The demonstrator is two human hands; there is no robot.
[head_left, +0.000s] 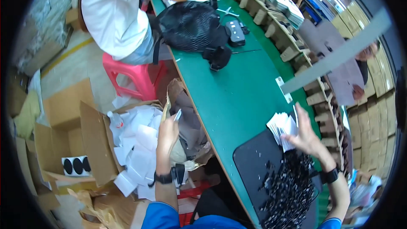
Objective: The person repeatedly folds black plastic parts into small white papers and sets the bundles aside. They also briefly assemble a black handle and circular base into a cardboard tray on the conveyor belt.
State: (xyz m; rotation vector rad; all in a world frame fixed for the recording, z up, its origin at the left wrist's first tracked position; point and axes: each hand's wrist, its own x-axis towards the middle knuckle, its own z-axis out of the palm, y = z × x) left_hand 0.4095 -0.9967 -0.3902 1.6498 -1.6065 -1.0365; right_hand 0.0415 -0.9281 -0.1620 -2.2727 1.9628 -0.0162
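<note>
One slip [178, 115], any writing illegible, is pinched in the left hand [168, 130]; right hand [306, 135] splays against papers [280, 125].

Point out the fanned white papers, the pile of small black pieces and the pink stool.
Fanned white papers [280, 126]: head view, middle of the fan.
Pile of small black pieces [289, 191]: head view, its middle.
Pink stool [132, 71]: head view, seat's side.

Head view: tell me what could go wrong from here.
The white slips lie unevenly fanned, so the right hand could knock them askew. Black pieces heaped loosely beside them might get mixed in. The left hand holds a white item past the edge of the table and could drop it.
</note>
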